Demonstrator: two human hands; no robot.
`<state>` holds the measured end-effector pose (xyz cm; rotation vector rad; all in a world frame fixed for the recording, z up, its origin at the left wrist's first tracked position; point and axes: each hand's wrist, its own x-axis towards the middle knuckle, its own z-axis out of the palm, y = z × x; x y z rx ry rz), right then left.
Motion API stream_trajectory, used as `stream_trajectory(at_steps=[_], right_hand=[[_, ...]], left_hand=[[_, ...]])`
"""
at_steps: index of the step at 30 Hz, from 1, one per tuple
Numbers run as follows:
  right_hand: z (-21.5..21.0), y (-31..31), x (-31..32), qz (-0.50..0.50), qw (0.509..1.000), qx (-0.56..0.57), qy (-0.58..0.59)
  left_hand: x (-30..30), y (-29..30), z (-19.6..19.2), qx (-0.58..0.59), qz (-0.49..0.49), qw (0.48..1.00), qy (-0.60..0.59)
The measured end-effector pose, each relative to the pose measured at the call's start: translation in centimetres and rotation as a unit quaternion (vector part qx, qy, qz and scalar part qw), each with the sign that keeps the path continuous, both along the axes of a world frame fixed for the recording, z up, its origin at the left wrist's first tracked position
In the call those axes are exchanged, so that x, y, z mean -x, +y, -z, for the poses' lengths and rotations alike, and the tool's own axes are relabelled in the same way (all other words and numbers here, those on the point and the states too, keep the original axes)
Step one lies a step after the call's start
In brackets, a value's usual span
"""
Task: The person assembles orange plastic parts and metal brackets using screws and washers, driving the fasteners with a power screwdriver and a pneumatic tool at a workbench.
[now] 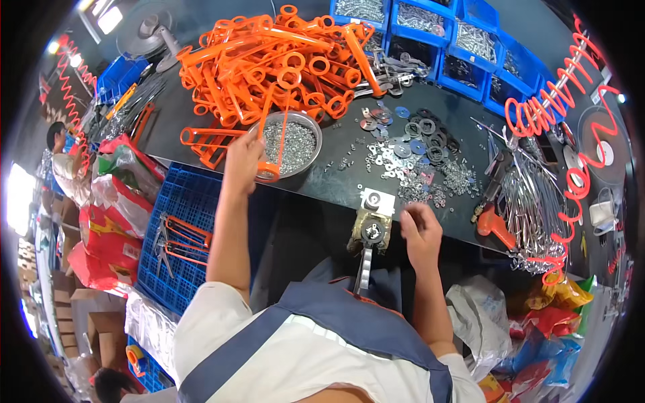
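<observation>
My left hand [243, 156] grips a long orange plastic handle piece [274, 134] over a round metal bowl [316, 138] of small silver fasteners. Behind the bowl lies a big heap of the same orange pieces [282, 60]. My right hand [420, 228] hovers at the table's near edge, fingers pinched together on something too small to make out, next to scattered washers and nuts [410, 161]. Between my hands a small fixture [371, 225] with a black ring on top is clamped to the table edge, a metal bar hanging below it.
Blue bins [437, 33] of metal parts line the far right of the black table [336, 185]. A bundle of metal rods [531, 201] and an orange power tool [494, 225] lie at right. A blue crate [175, 228] stands at left. Another person [64, 158] sits far left.
</observation>
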<state>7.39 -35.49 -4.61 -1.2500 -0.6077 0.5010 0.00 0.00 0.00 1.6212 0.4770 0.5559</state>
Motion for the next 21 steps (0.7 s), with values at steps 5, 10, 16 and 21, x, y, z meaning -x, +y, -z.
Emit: stream_trajectory(at_steps=[5, 10, 16, 21], right_hand=[[-2.8, 6.3, -1.2, 0.076, 0.994, 0.002, -0.082], [-4.0, 9.2, -1.7, -0.044, 0.995, -0.068, 0.062], [-7.6, 8.9, -1.0, -0.013, 0.976, -0.213, 0.053], [-6.3, 7.5, -0.5, 0.032, 0.986, -0.079, -0.143]], left_hand=[[-1.0, -9.2, 1.4, 0.459, -0.169, 0.852, -0.187], [2.4, -13.5, 0.9, 0.698, 0.294, 0.644, -0.11], [1.0, -15.1, 1.8, 0.284, 0.368, 0.883, -0.069], [1.0, -16.0, 2.6, -0.067, 0.379, 0.911, -0.15]])
